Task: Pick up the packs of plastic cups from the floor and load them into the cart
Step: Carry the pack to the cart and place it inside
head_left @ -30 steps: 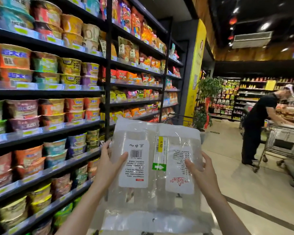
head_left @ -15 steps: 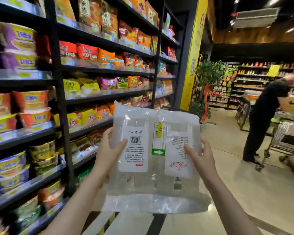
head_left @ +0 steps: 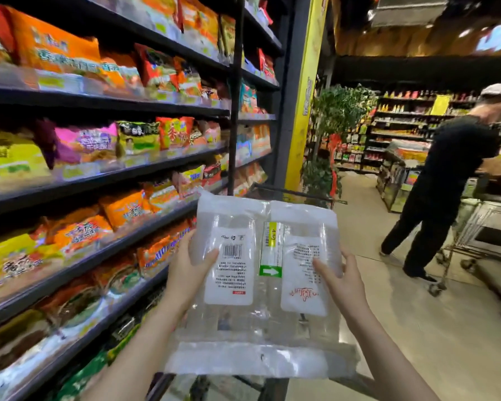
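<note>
From the head camera, both hands hold one clear pack of plastic cups [head_left: 261, 285] upright at chest height in the middle of the aisle. The left hand [head_left: 185, 273] grips its left edge, thumb curled across the front by the barcode label and the other fingers hidden behind the film; the right hand [head_left: 344, 285] grips the right edge the same way, thumb on the printed white label. The pack's sealed bottom flap hangs free below the wrists. Just beyond and under the pack lie the dark bars of the cart [head_left: 289, 195]: a stretch of rim shows above the pack's top edge and a few bars show below it, but the basket itself is covered by the pack. The shelves [head_left: 104, 180] of snack bags crowd the left side close to the left forearm, blurred and hard to read. To the right the tiled floor [head_left: 417, 328] runs open toward a yellow pillar [head_left: 304, 111]. Another person in black [head_left: 446, 192] bends over a second trolley [head_left: 486, 235] well apart on the right, cut off by the frame edge.
</note>
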`<action>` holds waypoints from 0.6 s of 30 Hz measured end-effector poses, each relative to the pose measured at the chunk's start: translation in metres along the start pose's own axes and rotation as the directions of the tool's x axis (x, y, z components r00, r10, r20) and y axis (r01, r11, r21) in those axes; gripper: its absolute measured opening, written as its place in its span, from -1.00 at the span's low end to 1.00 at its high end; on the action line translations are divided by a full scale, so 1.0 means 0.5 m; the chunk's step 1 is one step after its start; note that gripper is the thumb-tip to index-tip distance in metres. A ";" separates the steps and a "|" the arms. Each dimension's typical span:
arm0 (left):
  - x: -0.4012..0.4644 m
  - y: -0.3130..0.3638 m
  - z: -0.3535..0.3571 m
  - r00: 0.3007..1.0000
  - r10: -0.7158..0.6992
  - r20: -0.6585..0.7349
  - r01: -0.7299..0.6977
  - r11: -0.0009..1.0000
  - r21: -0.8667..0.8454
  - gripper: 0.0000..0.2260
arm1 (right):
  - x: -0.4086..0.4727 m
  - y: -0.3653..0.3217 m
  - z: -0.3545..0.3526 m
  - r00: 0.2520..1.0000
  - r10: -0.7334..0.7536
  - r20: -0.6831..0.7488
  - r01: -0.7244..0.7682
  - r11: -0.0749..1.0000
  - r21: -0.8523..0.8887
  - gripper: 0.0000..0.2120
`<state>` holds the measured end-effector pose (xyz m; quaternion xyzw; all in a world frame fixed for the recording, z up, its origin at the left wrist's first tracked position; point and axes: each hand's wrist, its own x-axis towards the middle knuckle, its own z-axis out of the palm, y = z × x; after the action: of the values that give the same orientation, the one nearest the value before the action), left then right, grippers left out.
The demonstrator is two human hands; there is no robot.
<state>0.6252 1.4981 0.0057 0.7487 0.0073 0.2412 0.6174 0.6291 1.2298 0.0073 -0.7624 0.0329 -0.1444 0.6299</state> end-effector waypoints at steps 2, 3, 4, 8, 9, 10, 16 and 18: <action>0.094 -0.045 0.047 1.000 -0.001 0.027 0.001 1.000 0.022 -0.34 | 0.103 0.030 0.024 1.000 0.010 -0.011 -0.010 1.000 -0.004 -0.41; 0.142 -0.072 0.073 0.999 -0.012 0.036 0.011 1.000 0.026 -0.33 | 0.156 0.046 0.035 1.000 0.014 -0.011 -0.014 1.000 -0.005 -0.41; 0.187 -0.095 0.100 0.999 -0.030 0.042 0.029 0.999 0.032 -0.31 | 0.208 0.065 0.046 1.000 0.021 -0.012 -0.021 1.000 -0.006 -0.43; 0.374 -0.176 0.202 0.995 -0.076 0.066 0.072 0.996 0.061 -0.28 | 0.420 0.128 0.086 0.999 0.030 -0.026 -0.030 0.999 -0.021 -0.52; 0.422 -0.193 0.226 0.993 -0.089 0.078 0.084 0.994 0.068 -0.32 | 0.471 0.139 0.098 0.999 0.039 -0.026 -0.039 0.999 -0.019 -0.52; 0.466 -0.208 0.247 0.991 -0.102 0.086 0.095 0.993 0.076 -0.38 | 0.518 0.149 0.109 0.999 0.047 -0.026 -0.047 0.999 -0.014 -0.50; 0.693 -0.311 0.346 0.969 -0.187 0.162 0.169 0.978 0.119 -0.39 | 0.739 0.215 0.178 0.989 0.142 -0.040 -0.143 0.989 -0.021 -0.54; 0.756 -0.359 0.374 0.950 -0.242 0.197 0.218 0.966 0.137 -0.27 | 0.796 0.244 0.200 0.984 0.170 -0.050 -0.170 0.985 -0.005 -0.53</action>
<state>1.0798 1.4853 -0.0502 0.7981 0.0425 0.0854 0.5949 1.0519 1.2078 -0.0565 -0.7561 0.1140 -0.1086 0.6352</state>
